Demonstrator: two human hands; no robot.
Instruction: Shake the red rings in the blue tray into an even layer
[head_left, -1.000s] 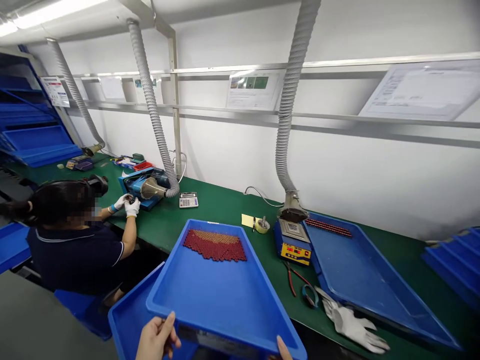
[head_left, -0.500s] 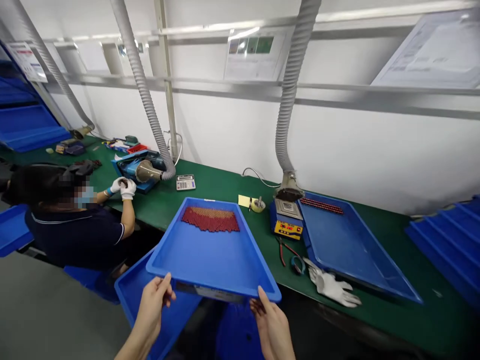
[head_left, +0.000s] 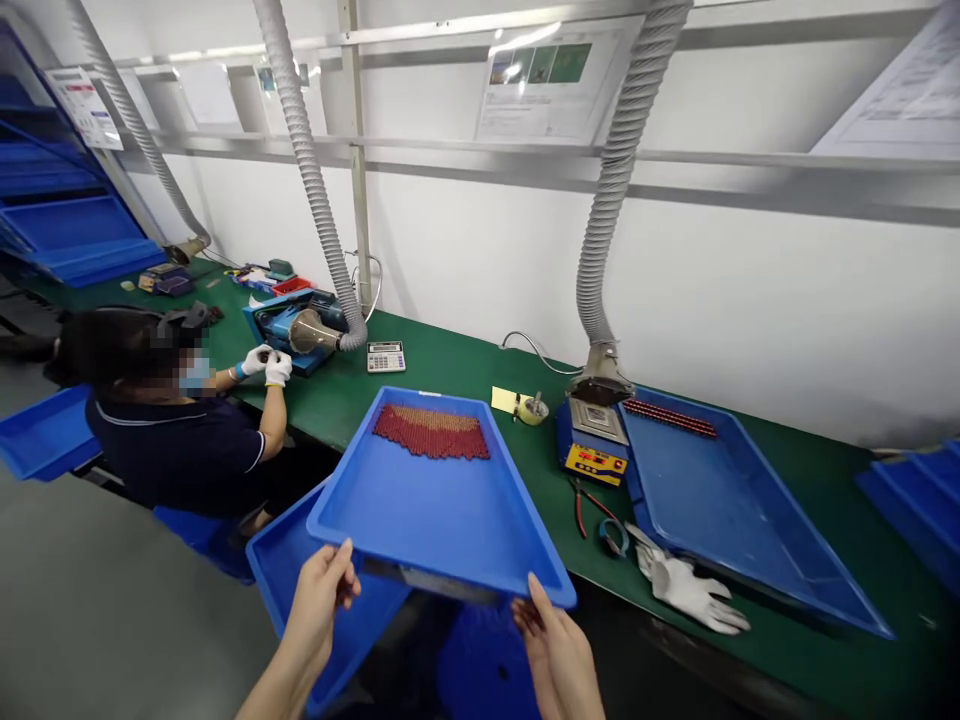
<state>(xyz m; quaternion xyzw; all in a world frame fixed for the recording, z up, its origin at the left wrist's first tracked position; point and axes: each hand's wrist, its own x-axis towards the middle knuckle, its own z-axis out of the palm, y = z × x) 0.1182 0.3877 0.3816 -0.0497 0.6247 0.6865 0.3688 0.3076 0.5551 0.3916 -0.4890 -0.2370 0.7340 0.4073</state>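
Both the left hand (head_left: 321,590) and right hand (head_left: 556,645) grip the blue tray (head_left: 442,510), maybe so the red pieces (head_left: 431,437) past them don't slide.

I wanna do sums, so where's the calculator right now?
In the head view, the calculator lies left of centre on the green table, just right of the middle grey hose and beyond the hand-held blue tray.

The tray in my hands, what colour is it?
The held tray is blue, as the head view shows.
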